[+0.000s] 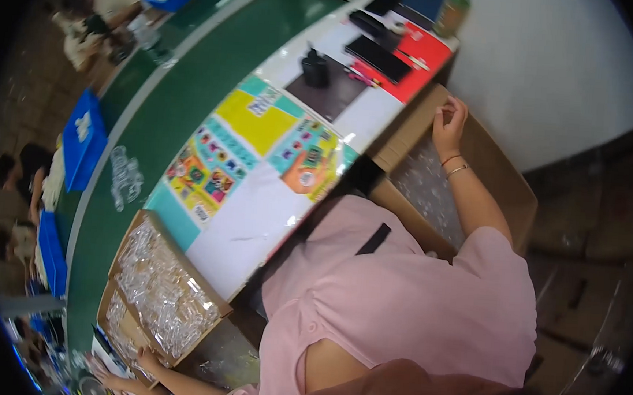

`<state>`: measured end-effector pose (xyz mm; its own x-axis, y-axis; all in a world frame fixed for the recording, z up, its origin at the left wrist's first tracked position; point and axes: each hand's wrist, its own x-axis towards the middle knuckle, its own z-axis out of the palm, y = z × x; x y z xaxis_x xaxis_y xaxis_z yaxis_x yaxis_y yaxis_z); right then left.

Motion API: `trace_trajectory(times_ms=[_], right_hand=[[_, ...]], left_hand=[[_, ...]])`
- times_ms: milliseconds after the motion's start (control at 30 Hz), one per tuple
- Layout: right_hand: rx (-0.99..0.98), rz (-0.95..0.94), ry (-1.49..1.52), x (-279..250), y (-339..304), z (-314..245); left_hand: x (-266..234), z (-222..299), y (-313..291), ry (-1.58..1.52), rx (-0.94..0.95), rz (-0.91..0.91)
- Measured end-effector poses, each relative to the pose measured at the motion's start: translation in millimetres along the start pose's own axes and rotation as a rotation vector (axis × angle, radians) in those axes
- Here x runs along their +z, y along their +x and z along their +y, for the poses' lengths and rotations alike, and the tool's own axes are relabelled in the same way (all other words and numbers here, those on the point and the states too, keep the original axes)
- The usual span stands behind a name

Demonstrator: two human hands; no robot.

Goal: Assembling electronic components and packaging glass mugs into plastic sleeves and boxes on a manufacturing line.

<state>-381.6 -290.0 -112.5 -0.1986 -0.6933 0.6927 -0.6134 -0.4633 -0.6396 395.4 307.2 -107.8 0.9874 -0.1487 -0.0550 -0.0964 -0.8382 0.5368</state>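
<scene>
Where the green conveyor belt [161,106] runs along the bench, it separates the wearer's station from several co-workers [25,166] on the far side. Next in size is the white worktable [257,201], set alongside the belt and partly covered by a yellow-and-teal printed sheet [259,124]. A large open carton [504,185] stands at the wearer's right; its raised flap [411,123] lies between the right hand and the table edge. At the left, a smaller carton [224,311] sits at the table's end, filled with clear plastic pieces [167,290]. Blue trays [85,141] line the belt's far edge.

The right hand [450,126] is raised over the rim of the large carton, fingers loosely bent; I cannot tell whether they grip anything. The left hand [147,362] is at the near side of the smaller carton; its finger spacing cannot be determined from here. A co-worker's hand [102,375] occupies the space just beyond it.

Smaller items crowd the table's far end: a green-tinted bottle [452,15], a flat black device [377,59] and a black squat bottle [315,69] on a dark pad [338,96].
</scene>
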Motion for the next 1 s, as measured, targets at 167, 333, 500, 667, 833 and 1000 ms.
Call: trace_trajectory(times_ms=[167, 333, 500, 667, 833, 1000], right_hand=[[0.404, -0.590, -0.607, -115.8, -97.8, 139.2], [0.863, -1.617, -0.910, -196.2, -219.8, 188.8], [0.837, -1.580, -0.720, -197.6, -284.2, 195.9], [1.080, -1.570, -0.791, -244.5, -340.7, 232.7], [0.942, -1.907, -0.664, -262.5, -357.0, 232.3], [0.940, -1.646, -0.720, -254.1, -379.3, 202.5]], left_hand=[[-7.9, 78.6, -2.8, 0.175, 0.459, 0.593], [17.3, 353.6, -221.5, -0.206, 1.031, 0.389], [43.1, 471.7, -414.5, -0.650, 1.857, 0.042], [74.5, 509.4, -490.8, -1.282, 2.079, -0.197], [88.7, 542.5, -529.0, -1.319, 2.135, -0.027], [98.3, 543.8, -539.3, -1.316, 2.071, 0.195]])
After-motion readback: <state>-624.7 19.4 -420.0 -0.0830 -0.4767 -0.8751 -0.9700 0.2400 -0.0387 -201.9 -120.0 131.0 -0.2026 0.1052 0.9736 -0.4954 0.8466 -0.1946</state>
